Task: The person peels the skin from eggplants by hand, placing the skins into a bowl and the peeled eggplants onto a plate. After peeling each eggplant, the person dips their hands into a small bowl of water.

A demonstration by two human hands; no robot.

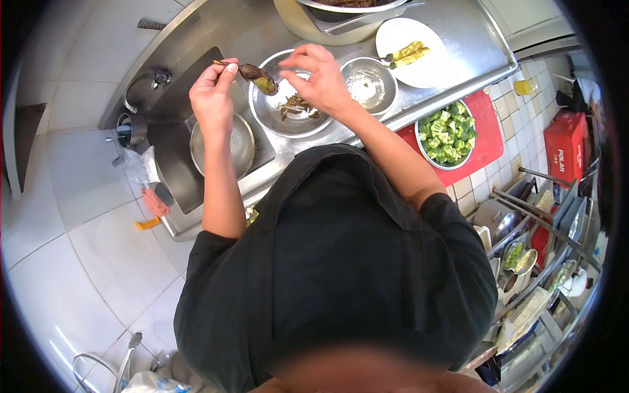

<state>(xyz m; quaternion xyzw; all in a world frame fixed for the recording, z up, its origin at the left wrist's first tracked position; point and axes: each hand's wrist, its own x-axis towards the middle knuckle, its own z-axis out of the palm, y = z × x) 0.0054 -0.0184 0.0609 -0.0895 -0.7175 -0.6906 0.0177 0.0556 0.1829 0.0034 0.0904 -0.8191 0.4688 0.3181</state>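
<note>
Room: tiled kitchen. White tiles (78, 275) at left; at right, a loaded metal rack (553, 229) and a red crate (565, 147) lettered POLAR.

Surface: stainless-steel sink counter (468, 39), glossy, with a raised front edge. Sink basin (171, 145) at its left end, containing one round metal vessel (223, 149). Likely fault: anything dropped left of the bowls would land in the basin.

Board: red board (488, 124), beyond the counter's front edge, under a bowl of broccoli florets (447, 135). What supports it cannot be told.

Plate: white plate (426, 73), on the counter, bearing a yellow-green pepper (407, 54).

Bowls: large steel bowl (261, 112), between basin and small steel bowl (388, 98); the latter's pale contents are unclear. Likely fault: a knock from the wrist could shift the large one.

Hands: left hand (213, 95), pinching narrowly at a stem, thumb against fingers. Right hand (316, 77), over the large bowl, fingers loosely bent; whether it grips anything cannot be told.

Pepper: one charred pepper (259, 77), hanging tilted from the left hand above the large bowl's left side. Likely fault: soft flesh may tear from the stem under a hard tug.

Scraps: dark scraps (295, 107), in the large bowl. Likely fault: flicked bits could miss the rim.
</note>
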